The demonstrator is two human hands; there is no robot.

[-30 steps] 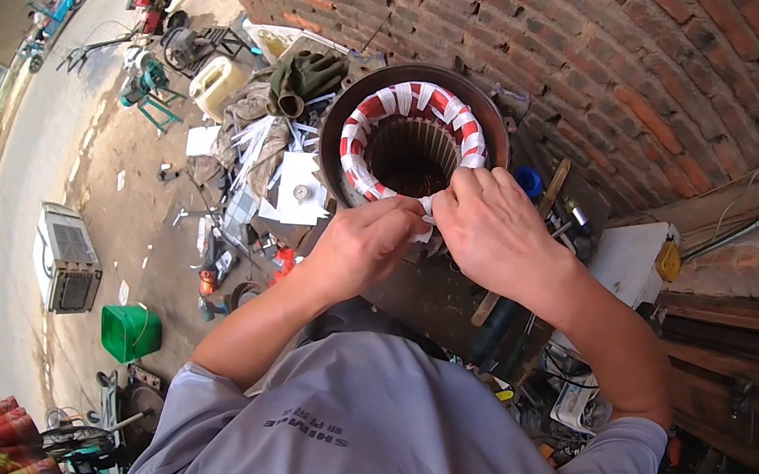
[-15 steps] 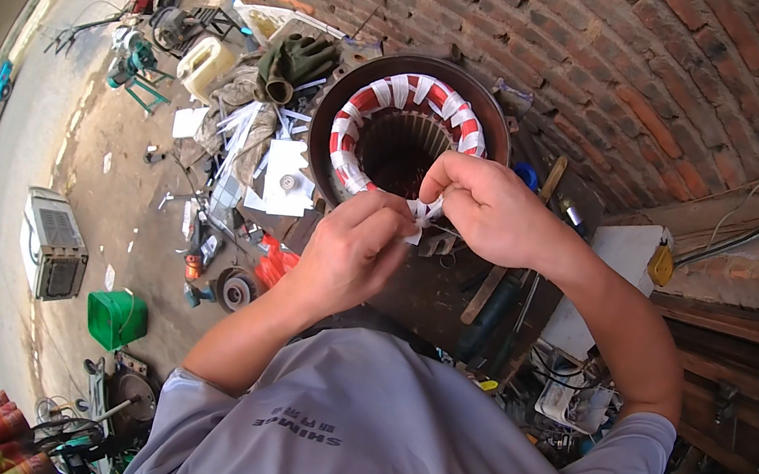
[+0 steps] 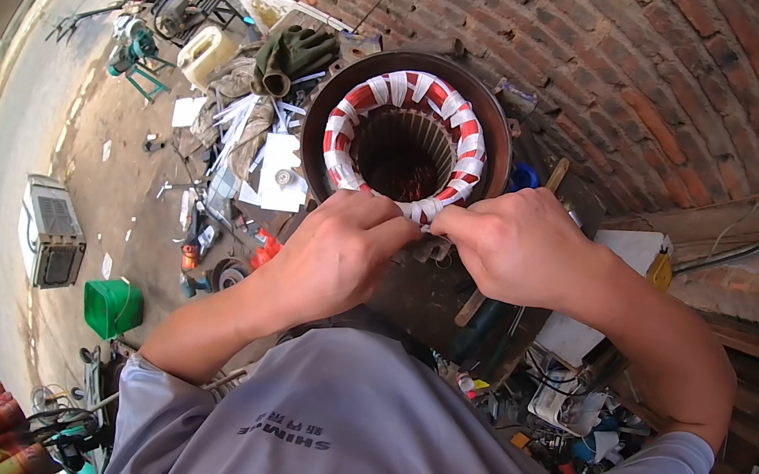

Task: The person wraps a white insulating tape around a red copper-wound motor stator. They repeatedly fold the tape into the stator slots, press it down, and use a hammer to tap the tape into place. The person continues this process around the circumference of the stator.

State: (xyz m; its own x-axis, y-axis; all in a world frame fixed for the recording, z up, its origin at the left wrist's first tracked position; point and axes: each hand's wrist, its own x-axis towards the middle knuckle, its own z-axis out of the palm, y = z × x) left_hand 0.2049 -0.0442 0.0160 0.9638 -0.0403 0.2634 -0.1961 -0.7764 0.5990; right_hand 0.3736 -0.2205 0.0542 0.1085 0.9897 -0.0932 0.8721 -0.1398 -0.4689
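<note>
In front of me stands a motor stator in a round dark metal housing (image 3: 316,124). Its coil ring (image 3: 470,141) is red, wrapped at intervals with white binding tape (image 3: 422,210). My left hand (image 3: 338,242) is closed at the near edge of the ring, fingertips pinched around the tape. Just right of it, my right hand (image 3: 522,247) is closed too, thumb and forefinger pressed together on the tape at the same spot. Most of what lies between the fingers is hidden by the knuckles. Inside the ring, the slotted core (image 3: 408,130) is visible.
A brick wall (image 3: 555,45) rises behind the housing. White paper (image 3: 282,169) and strips lie left of it, near dark green gloves (image 3: 294,60) and a pale jug (image 3: 208,57). A wooden-handled tool (image 3: 558,177) lies to the right. A green bucket (image 3: 112,309) stands further left.
Both hands have drawn apart and down to the ring's near edge. My right hand has moved off the opening to the right, and the white strip between the hands shows less.
</note>
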